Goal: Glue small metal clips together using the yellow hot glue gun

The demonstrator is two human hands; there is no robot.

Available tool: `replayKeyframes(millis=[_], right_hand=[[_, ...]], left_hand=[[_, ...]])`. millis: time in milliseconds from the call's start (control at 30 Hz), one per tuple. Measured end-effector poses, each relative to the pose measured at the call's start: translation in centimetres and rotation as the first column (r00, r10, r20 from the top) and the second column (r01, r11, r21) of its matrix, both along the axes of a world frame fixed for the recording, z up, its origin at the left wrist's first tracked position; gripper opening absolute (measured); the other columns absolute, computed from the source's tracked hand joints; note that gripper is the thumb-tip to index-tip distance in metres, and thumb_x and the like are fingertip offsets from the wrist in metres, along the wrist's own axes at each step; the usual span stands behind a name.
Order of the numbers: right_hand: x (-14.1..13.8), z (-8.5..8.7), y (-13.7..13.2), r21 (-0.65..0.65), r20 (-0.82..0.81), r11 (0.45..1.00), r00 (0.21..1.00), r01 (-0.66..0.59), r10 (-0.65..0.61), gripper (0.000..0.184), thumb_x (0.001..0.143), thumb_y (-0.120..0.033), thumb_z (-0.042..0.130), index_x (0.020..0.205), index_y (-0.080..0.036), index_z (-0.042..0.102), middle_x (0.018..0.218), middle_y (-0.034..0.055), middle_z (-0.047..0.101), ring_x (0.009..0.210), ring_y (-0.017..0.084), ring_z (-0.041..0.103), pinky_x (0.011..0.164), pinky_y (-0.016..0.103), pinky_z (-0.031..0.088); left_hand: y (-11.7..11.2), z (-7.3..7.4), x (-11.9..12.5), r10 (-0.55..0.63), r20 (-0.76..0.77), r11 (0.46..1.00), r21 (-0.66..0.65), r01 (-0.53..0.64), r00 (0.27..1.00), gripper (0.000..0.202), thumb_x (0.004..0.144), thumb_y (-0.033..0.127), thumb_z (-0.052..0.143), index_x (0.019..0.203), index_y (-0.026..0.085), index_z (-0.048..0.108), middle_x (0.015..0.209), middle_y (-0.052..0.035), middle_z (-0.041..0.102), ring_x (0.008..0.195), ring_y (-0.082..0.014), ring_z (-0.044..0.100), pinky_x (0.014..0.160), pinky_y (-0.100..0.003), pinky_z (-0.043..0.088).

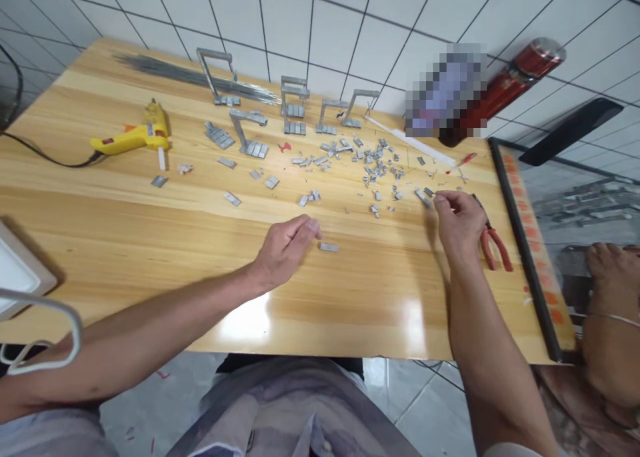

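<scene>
Through the head camera I see the left forearm reaching in from the near left, low across the table (150,244), ending in the left hand (285,250). Its fingers are curled, with thumb and forefinger drawn together; I can't tell whether anything is pinched there. A flat grey strip (329,247) lies just right of those fingertips.

The right forearm comes up from the near right. I see the right hand (463,220) bent leftward at the wrist, thumb and forefinger rounded into a nearly closed loop. Its tips are right beside a small grey piece (423,198), though I can't tell if they grip anything.

The table is glossy, striped wood. Beyond the hands I see a loose scatter of little grey bits (380,160), rectangular and metallic-looking. Farther left stand angular frames, such as one bracket (256,150) on a ribbed base. Thin, straight rods (170,70) lie bundled at the far left, past a smooth yellow glue gun (133,139). Red-handled pliers (500,247) rest right of the right hand.
</scene>
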State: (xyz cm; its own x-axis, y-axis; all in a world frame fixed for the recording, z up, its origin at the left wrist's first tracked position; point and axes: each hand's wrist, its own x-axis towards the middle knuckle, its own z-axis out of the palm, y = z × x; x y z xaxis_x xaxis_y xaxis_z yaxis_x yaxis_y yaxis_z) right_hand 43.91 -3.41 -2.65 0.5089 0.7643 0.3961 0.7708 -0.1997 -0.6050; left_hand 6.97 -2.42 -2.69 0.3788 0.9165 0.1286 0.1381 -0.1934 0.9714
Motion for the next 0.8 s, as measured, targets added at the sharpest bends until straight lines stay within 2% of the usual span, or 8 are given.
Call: replayKeyframes(millis=[133,233,333,433,533,667,800], right_hand=[[-3.8,2.7,-0.9,-0.113,-0.019,0.965,0.971,-0.239,0.238,0.015,0.087,-0.034,0.071,0.094,-0.024,0.079,0.087,0.0038,0.076,0.078,0.020,0.066,0.077,0.037,0.053],[-7.9,3.7,-2.3,-0.172,0.003,0.843,0.856,-0.510,0.518,0.012,0.092,-0.031,0.069,0.097,-0.024,0.078,0.088,0.0039,0.075,0.077,0.019,0.066,0.074,0.035,0.053],[-11.8,3.4,-3.6,-0.272,0.029,0.707,0.729,-0.653,0.684,0.013,0.097,-0.026,0.065,0.105,-0.023,0.075,0.092,0.0058,0.075,0.080,0.020,0.068,0.073,0.034,0.053],[-14.6,2.3,-4.3,-0.364,0.124,0.653,0.661,-0.664,0.740,0.017,0.099,-0.029,0.066,0.111,-0.020,0.073,0.100,0.0103,0.074,0.088,0.023,0.068,0.078,0.037,0.052],[-16.0,1.4,-4.2,-0.458,0.180,0.605,0.599,-0.651,0.780,0.016,0.101,-0.029,0.064,0.110,-0.018,0.071,0.099,0.0110,0.072,0.090,0.024,0.065,0.078,0.037,0.049],[-16.5,0.8,-3.7,-0.513,0.191,0.607,0.608,-0.607,0.770,0.009,0.101,-0.023,0.061,0.102,-0.018,0.069,0.095,0.0093,0.070,0.085,0.022,0.062,0.074,0.034,0.044],[-16.4,0.6,-3.7,-0.491,0.192,0.610,0.606,-0.621,0.772,0.009,0.103,-0.021,0.058,0.099,-0.019,0.067,0.093,0.0087,0.069,0.084,0.021,0.060,0.074,0.033,0.042]], left_hand=[[0.0,0.0,0.2,-0.040,-0.057,0.998,0.038,0.042,0.998,0.040,0.106,0.043,0.047,0.082,0.018,0.066,0.065,0.0031,0.053,0.061,-0.0122,0.049,0.062,-0.026,0.039],[-0.1,-0.2,0.5,-0.071,-0.172,0.989,0.115,0.091,0.983,0.028,0.102,0.036,0.053,0.081,0.019,0.062,0.068,0.0036,0.056,0.062,-0.0116,0.049,0.062,-0.026,0.038],[-0.3,-0.2,0.5,-0.068,-0.243,0.971,0.208,0.121,0.968,0.022,0.101,0.031,0.054,0.085,0.019,0.063,0.075,0.0022,0.061,0.068,-0.0124,0.053,0.066,-0.026,0.040],[-0.3,-0.1,0.5,-0.057,-0.234,0.964,0.241,0.114,0.971,0.025,0.103,0.032,0.052,0.084,0.019,0.061,0.077,0.0012,0.060,0.071,-0.0134,0.055,0.068,-0.027,0.042],[-0.1,0.1,0.5,-0.057,-0.231,0.969,0.220,0.109,0.971,0.026,0.103,0.033,0.053,0.082,0.019,0.059,0.076,0.0014,0.059,0.070,-0.0140,0.055,0.069,-0.028,0.042],[0.0,0.0,0.5,-0.074,-0.250,0.975,0.185,0.122,0.965,0.025,0.102,0.033,0.053,0.081,0.020,0.059,0.074,0.0019,0.058,0.069,-0.0144,0.054,0.068,-0.029,0.041],[0.0,-0.3,0.6,-0.086,-0.278,0.971,0.192,0.143,0.957,0.026,0.104,0.034,0.052,0.083,0.020,0.060,0.077,0.0007,0.060,0.072,-0.0155,0.056,0.070,-0.030,0.043]])
